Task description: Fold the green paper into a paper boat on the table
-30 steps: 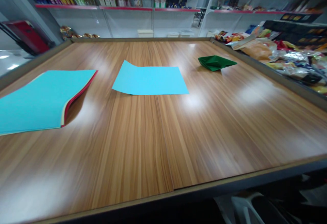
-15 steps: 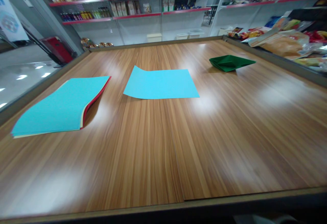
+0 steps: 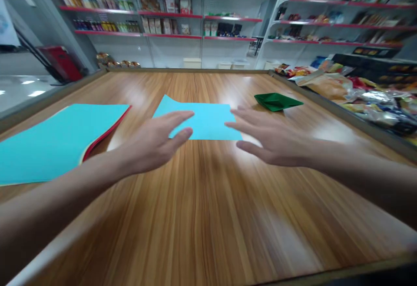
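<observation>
A single sheet of light blue paper lies on the wooden table, its far left corner curling up. Over its left side is my left hand, open, thumb apart from the stretched fingers. My right hand is open at the sheet's right edge, fingers spread and pointing left. Both hands look empty; I cannot tell whether either touches the paper. Beyond my right hand sits a folded dark green paper shape. To the left lies a stack of coloured paper, blue on top with red beneath.
The wooden table has a raised rim on its far and side edges. Packaged snacks are heaped beyond the right rim. Stocked shelves line the back wall. A red object stands on the floor at left.
Both my hands have come into view, reaching forward over the table to the blue sheet. The camera view has tilted up a little. The papers appear to lie where they were.
</observation>
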`<action>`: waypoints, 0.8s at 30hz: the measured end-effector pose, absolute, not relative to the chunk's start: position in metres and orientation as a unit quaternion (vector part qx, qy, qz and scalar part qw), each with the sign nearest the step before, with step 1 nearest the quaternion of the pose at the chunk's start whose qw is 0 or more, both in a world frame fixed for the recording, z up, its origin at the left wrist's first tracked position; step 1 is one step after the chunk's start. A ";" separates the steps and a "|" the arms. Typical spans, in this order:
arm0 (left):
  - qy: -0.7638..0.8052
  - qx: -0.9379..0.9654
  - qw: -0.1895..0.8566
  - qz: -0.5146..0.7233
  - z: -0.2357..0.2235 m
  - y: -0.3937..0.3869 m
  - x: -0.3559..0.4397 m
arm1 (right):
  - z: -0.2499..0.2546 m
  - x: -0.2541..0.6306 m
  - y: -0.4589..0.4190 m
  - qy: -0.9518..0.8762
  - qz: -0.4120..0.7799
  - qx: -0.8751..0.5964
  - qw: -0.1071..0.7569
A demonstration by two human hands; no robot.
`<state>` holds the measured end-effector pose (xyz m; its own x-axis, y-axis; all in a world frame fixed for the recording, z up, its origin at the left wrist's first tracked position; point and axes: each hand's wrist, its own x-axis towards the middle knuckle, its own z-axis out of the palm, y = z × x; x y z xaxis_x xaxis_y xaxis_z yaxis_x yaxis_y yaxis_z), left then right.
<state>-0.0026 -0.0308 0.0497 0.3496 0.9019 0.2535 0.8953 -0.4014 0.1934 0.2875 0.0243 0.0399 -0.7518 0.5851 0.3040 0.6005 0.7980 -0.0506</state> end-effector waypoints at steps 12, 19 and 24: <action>0.443 0.891 0.071 0.060 -0.010 0.082 -0.053 | 0.021 0.203 0.040 -0.969 0.102 -0.094 0.203; 0.294 0.942 0.148 0.070 -0.004 0.078 -0.055 | -0.032 0.233 0.145 -0.881 0.050 -0.413 0.226; 0.314 0.932 0.124 0.130 -0.006 0.073 -0.053 | -0.028 0.245 0.149 -0.869 0.065 -0.451 0.195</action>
